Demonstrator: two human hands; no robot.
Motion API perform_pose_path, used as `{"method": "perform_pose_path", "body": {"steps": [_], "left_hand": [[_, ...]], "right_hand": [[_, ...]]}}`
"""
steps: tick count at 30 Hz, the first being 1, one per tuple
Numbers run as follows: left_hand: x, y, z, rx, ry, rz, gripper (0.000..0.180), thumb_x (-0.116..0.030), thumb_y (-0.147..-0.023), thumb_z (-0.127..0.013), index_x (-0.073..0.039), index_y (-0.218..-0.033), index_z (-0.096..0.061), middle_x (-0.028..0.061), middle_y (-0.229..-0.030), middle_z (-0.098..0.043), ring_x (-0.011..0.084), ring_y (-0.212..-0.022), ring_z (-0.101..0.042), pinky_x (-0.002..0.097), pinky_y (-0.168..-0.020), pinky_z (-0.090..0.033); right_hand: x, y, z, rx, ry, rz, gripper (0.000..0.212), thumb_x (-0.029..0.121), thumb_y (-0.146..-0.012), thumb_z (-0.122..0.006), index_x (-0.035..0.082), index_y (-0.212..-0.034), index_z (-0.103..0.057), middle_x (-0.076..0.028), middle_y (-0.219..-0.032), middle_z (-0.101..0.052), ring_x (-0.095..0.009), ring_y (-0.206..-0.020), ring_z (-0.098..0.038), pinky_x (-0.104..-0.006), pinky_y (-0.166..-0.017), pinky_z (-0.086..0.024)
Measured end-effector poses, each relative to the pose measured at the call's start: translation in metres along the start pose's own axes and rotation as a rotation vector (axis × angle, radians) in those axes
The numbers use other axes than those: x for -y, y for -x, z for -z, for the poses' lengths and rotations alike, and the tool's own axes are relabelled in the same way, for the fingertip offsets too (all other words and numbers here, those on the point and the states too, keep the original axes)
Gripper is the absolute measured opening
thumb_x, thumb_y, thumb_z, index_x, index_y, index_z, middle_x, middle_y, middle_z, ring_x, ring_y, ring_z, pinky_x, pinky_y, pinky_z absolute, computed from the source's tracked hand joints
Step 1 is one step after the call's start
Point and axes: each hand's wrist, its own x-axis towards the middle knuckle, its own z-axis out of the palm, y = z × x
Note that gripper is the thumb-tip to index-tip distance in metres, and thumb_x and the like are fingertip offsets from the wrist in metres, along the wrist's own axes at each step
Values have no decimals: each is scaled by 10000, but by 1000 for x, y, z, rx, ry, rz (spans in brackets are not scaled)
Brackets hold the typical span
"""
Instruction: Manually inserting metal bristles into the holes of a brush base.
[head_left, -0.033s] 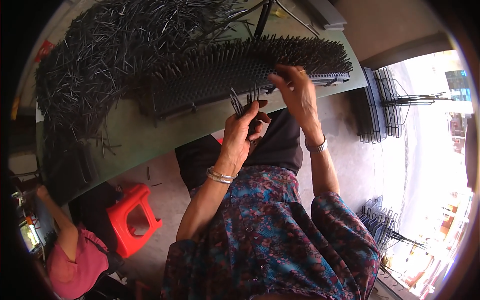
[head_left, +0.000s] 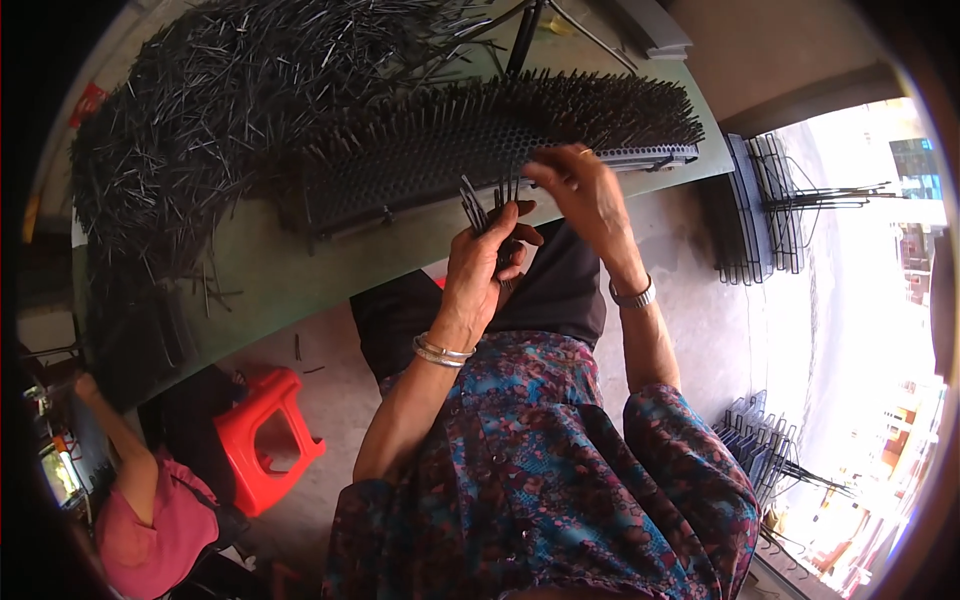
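Note:
My left hand (head_left: 482, 255) is closed round a small bunch of thin black sticks (head_left: 473, 205), their ends pointing up past the thumb. Just right of the bunch, my right hand (head_left: 590, 200) hovers with bent fingers at the near edge of a long perforated black rack (head_left: 420, 170). Its fingertips are blurred, and whether anything is between them does not show. Many upright black sticks (head_left: 620, 105) stand in the rack's holes along its far side and right end. Bare holes show in its near middle part.
A large heap of loose black sticks (head_left: 230, 110) covers the far left of the green table (head_left: 270, 290). A red stool (head_left: 260, 440) and a person in pink (head_left: 155, 520) are at lower left. Black wire racks (head_left: 760, 210) stand on the floor to the right.
My right hand has moved slightly left, toward the sticks in my left hand. My left hand has stayed in place.

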Motion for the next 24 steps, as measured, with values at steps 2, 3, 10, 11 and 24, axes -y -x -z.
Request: {"method": "perform_pose_path", "body": {"steps": [2, 3, 10, 11, 24], "left_hand": [[-1, 0, -1, 13, -11, -6, 349, -298, -952, -625, 18, -1099, -646, 93, -814, -677, 59, -577, -494, 178, -445, -300], [0, 0, -2, -2, -12, 6, 351, -300, -952, -624, 17, -1102, -645, 116, -850, -692, 70, -596, -534, 179, -445, -305], [-6, 11, -8, -40, -196, 29, 337, -308, -940, -631, -22, -1117, -654, 116, -946, -726, 132, -747, -692, 169, -448, -306], [-5, 10, -7, -31, -206, 24, 310, -306, -944, -625, -50, -1114, -666, 89, -952, -729, 132, -739, -694, 166, -446, -298], [-12, 0, -13, -92, -153, 81, 353, -389, -940, -625, -85, -1112, -679, 87, -925, -733, 98, -700, -670, 145, -440, -283]], "right_hand": [[-5, 6, -3, 124, -87, 73, 253, 231, -882, -674, -2, -982, -680, -146, -902, -659, -230, -772, -671, -349, -656, -519], [-6, 8, -4, 158, -253, -11, 244, 215, -892, -665, -16, -969, -672, -120, -871, -661, -188, -757, -660, -324, -650, -512], [-1, 8, 7, 192, -450, -208, 184, 178, -921, -644, -5, -909, -633, -16, -801, -651, -81, -734, -597, -246, -665, -483], [-5, 9, 6, 185, -473, -201, 181, 175, -917, -650, -6, -917, -639, -15, -797, -649, -82, -706, -597, -244, -656, -485], [-1, 19, 35, -70, -480, -172, 117, 81, -932, -610, -35, -941, -608, -87, -837, -687, -139, -766, -690, -245, -689, -535]]}}
